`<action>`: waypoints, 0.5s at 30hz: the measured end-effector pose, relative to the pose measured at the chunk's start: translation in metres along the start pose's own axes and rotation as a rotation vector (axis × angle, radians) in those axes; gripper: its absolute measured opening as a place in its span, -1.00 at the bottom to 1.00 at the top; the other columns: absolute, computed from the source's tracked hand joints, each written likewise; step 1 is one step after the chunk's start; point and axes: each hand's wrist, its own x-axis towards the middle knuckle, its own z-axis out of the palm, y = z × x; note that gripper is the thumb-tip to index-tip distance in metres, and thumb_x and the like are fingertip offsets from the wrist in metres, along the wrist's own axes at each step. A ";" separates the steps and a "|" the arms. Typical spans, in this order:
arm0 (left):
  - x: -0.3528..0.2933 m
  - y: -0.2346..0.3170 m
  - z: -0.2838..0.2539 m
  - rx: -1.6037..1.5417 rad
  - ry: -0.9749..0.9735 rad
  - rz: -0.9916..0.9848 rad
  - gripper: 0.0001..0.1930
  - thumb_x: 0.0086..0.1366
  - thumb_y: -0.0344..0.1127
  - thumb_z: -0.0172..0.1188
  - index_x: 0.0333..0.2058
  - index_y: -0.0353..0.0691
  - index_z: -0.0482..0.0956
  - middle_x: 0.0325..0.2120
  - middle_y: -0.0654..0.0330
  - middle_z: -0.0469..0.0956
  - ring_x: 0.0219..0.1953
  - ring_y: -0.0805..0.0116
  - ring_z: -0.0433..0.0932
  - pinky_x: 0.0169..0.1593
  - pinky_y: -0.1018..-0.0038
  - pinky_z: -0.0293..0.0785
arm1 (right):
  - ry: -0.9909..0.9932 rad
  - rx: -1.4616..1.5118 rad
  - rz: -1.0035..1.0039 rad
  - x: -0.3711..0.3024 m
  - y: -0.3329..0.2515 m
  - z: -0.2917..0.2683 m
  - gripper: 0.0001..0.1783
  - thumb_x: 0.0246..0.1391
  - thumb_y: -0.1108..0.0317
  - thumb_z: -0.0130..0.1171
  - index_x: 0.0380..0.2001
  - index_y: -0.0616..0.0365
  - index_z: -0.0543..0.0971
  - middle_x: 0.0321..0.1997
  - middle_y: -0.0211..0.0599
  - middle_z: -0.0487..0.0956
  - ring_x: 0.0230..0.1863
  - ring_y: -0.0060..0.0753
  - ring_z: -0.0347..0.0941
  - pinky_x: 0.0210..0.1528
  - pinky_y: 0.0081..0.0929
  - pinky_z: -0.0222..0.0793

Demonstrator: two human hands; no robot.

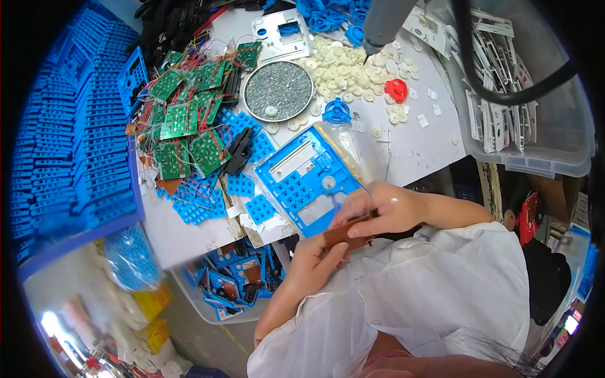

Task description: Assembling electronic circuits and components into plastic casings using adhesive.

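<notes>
Both my hands are at the near edge of the bench, close to my body. My left hand [315, 263] and my right hand [389, 211] grip a small flat brown board [343, 235], one at each end. Its far face is hidden, and the right fingertips are slightly blurred. Just beyond them a blue plastic housing [334, 165] lies tilted on the bench. Set into it are a blue rubber keypad [292, 191], a round whitish disc [328, 183] and two rectangular windows. Clear plastic film [368, 151] lies along its right side.
A round tray of small screws [278, 91] stands beside a heap of cream discs [337, 66], under a hanging electric screwdriver [378, 31]. Wired green circuit boards [183, 120] are piled to the left, near stacked blue housings [75, 138]. A clear bin [554, 142] holds white plates at right.
</notes>
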 end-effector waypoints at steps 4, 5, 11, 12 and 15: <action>0.006 0.021 0.008 0.243 -0.107 0.162 -0.76 0.36 -0.40 0.26 -0.03 -0.28 0.62 -0.31 0.20 0.63 -0.36 0.49 0.61 -0.35 0.54 0.54 | 0.040 -0.238 -0.229 -0.030 -0.009 -0.009 -0.71 0.10 0.43 0.37 -0.07 0.10 0.72 -0.24 -0.24 0.67 -0.30 -0.33 0.58 -0.26 -0.45 0.47; 0.007 0.014 0.010 0.221 -0.138 0.151 -0.75 0.32 -0.41 0.29 -0.02 -0.24 0.62 -0.25 0.18 0.62 -0.31 0.46 0.62 -0.35 0.54 0.54 | 0.037 -0.265 -0.161 -0.040 -0.013 -0.012 -0.71 0.08 0.44 0.37 -0.08 0.07 0.73 -0.26 -0.25 0.67 -0.32 -0.33 0.58 -0.27 -0.45 0.47; 0.021 0.016 0.015 0.189 -0.266 0.281 -0.74 0.31 -0.45 0.28 -0.03 -0.28 0.63 -0.27 0.24 0.64 -0.31 0.49 0.57 -0.33 0.53 0.51 | 0.131 -0.395 -0.149 -0.056 -0.046 -0.016 -0.72 -0.02 0.42 0.42 -0.17 0.14 0.76 -0.37 -0.29 0.69 -0.46 -0.34 0.55 -0.43 -0.44 0.38; 0.018 0.013 0.013 0.171 -0.234 0.228 -0.72 0.32 -0.45 0.27 0.00 -0.29 0.61 -0.24 0.23 0.64 -0.27 0.47 0.59 -0.28 0.53 0.52 | 0.154 -0.389 -0.125 -0.049 -0.043 -0.017 -0.73 -0.01 0.43 0.41 -0.17 0.15 0.75 -0.38 -0.28 0.69 -0.47 -0.35 0.54 -0.44 -0.45 0.36; 0.002 -0.005 0.008 -0.027 -0.152 0.102 -0.64 0.35 -0.49 0.22 0.11 -0.32 0.52 -0.08 0.18 0.60 -0.10 0.39 0.61 -0.07 0.50 0.52 | 0.224 -0.316 -0.092 -0.012 -0.031 -0.024 -0.75 0.06 0.44 0.38 -0.15 0.19 0.74 -0.38 -0.24 0.67 -0.50 -0.43 0.49 -0.47 -0.44 0.28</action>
